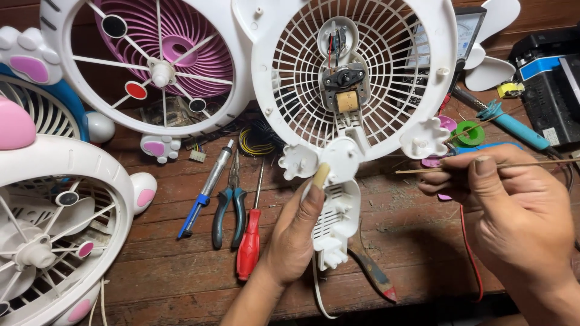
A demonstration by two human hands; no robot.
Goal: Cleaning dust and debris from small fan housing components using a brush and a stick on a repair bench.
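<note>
white fan grille (362, 78) | upright, motor exposed | thin stick (483, 167) | level, beside grille base

L hand (296, 232) on fan grille (353, 78)

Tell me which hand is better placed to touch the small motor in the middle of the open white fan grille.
Right, probably. The right hand pinches a thin wooden stick pointing toward the white plastic fan grille, while the left hand grips its base, steadying it below the small metal motor.
</note>
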